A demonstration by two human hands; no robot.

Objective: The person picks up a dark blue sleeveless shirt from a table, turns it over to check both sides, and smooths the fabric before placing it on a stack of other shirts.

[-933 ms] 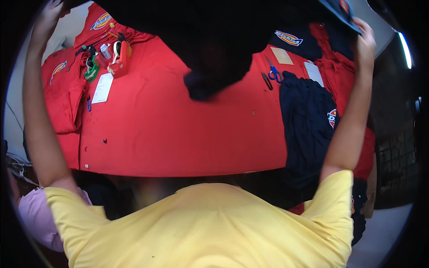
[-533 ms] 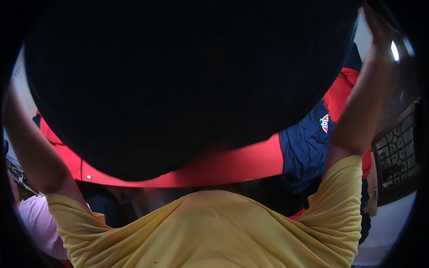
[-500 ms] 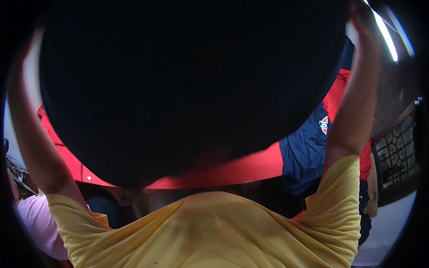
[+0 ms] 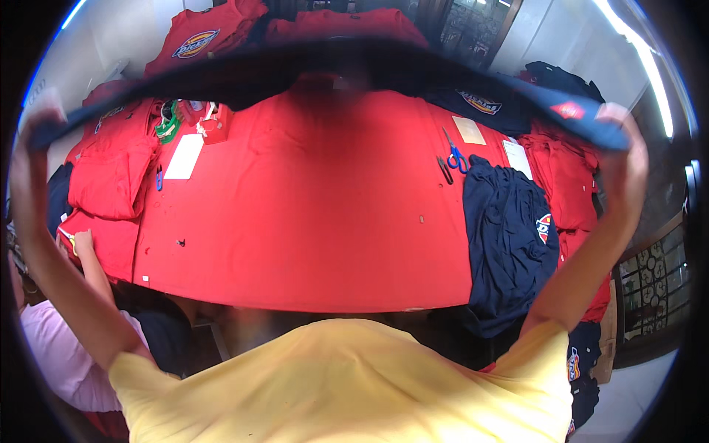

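A dark navy shirt (image 4: 443, 74) is stretched wide and raised above the far part of the table, seen as a narrow blurred band with a small red patch near its right end. My left hand (image 4: 46, 122) grips its left end, and my right hand (image 4: 628, 136) is closed round the right end. Below it lies the table's red cloth cover (image 4: 354, 244). A crumpled navy shirt (image 4: 506, 229) with a logo lies at the table's right, close to my right forearm.
Blue-handled scissors (image 4: 457, 160), black snips (image 4: 444, 170) and a tan card (image 4: 468, 131) lie right of centre. White paper (image 4: 184, 156), blue snips (image 4: 159, 178) and a red box (image 4: 214, 127) are at left. Folded red shirts (image 4: 111, 184) stand near a co-worker's hand (image 4: 83, 242).
The navy shirt, which hung close and covered most of the view, has swung up and away, baring the table. Both my hands have come lower into view, still holding its ends.
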